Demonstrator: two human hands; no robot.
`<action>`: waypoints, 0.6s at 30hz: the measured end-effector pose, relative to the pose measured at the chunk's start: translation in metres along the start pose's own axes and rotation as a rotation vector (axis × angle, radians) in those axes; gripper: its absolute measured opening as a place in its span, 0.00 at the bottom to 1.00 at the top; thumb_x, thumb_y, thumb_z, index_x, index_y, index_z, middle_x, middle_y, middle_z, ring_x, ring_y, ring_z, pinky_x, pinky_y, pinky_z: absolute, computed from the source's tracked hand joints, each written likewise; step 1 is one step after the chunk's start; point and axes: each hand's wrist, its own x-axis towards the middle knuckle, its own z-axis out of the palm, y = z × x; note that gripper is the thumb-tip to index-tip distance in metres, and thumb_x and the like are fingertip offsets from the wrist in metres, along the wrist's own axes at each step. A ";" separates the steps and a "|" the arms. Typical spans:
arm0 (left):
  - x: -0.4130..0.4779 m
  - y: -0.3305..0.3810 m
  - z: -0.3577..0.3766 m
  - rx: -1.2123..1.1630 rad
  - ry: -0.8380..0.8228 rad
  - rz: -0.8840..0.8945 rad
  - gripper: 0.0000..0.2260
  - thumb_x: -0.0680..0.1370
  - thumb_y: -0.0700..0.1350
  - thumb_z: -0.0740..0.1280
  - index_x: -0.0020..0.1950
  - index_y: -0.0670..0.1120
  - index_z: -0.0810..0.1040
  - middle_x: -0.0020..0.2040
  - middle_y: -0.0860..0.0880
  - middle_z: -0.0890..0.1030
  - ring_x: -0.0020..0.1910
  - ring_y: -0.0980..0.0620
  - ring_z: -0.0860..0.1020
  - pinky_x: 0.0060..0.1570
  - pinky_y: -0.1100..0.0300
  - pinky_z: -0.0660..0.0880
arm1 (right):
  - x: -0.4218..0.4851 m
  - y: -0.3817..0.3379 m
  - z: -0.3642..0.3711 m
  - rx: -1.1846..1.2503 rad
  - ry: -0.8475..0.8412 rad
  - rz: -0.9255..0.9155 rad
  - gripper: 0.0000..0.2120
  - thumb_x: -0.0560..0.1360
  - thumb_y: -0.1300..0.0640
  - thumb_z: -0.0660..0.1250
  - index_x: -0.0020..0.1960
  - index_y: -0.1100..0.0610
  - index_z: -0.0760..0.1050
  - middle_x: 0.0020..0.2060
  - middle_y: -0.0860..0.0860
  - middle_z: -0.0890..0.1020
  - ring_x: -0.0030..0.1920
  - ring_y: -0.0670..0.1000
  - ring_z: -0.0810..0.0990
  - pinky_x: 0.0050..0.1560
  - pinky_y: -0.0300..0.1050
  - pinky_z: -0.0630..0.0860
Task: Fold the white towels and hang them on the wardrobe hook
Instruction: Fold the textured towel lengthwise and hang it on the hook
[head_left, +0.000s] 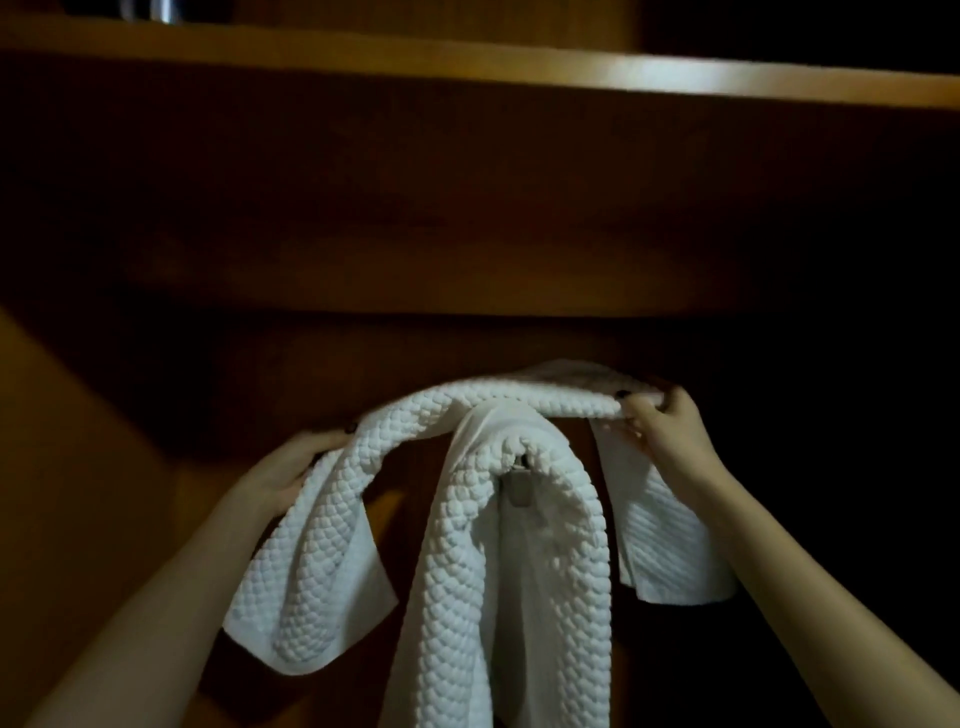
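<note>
While one white towel (519, 561) is already draped over the wardrobe hook (521, 486), its two textured halves hanging down on either side of the metal piece, a second white towel (415, 415) is held stretched above it and has not yet been let go. The second towel is carried across the top of the hung one, apparently touching it at the middle, with its ends drooping at both sides. Its left part is gripped by the left hand (291, 470), whose fingers are wrapped round the cloth from behind; its right part is pinched at the upper edge by the right hand (662, 428), with the fingers closed on the fold. The task is judged to be well past its midpoint: one towel is placed, the other is folded lengthwise and seems about to be lowered onto the same hook. Whether more towels remain cannot be told.

No table is seen. The scene is set inside a dim wooden wardrobe (467, 234), with dark brown panelling behind the hook and a lighter shelf edge (571, 73) running across the top, where some light is caught. A metallic object (156, 10) is partly seen above the shelf, too cut off to be identified.
</note>
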 end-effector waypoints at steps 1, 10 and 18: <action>0.001 -0.013 -0.004 0.026 -0.036 -0.010 0.10 0.68 0.41 0.75 0.43 0.37 0.80 0.36 0.43 0.79 0.32 0.50 0.78 0.32 0.60 0.77 | -0.008 0.009 -0.002 0.056 0.006 0.061 0.13 0.79 0.64 0.63 0.61 0.67 0.68 0.48 0.60 0.78 0.40 0.49 0.84 0.49 0.53 0.83; -0.018 -0.066 0.027 0.023 0.088 0.118 0.13 0.73 0.39 0.69 0.57 0.47 0.78 0.56 0.43 0.80 0.52 0.47 0.79 0.49 0.55 0.78 | -0.085 0.029 -0.016 -0.021 -0.232 0.121 0.21 0.78 0.67 0.63 0.66 0.48 0.70 0.42 0.57 0.85 0.37 0.55 0.84 0.37 0.45 0.81; -0.057 -0.045 0.083 0.505 0.177 0.775 0.18 0.77 0.30 0.63 0.49 0.54 0.83 0.58 0.51 0.78 0.58 0.60 0.75 0.55 0.71 0.71 | -0.062 0.003 -0.006 -0.470 -0.374 -0.246 0.18 0.80 0.64 0.61 0.54 0.41 0.79 0.57 0.42 0.75 0.56 0.32 0.74 0.54 0.25 0.69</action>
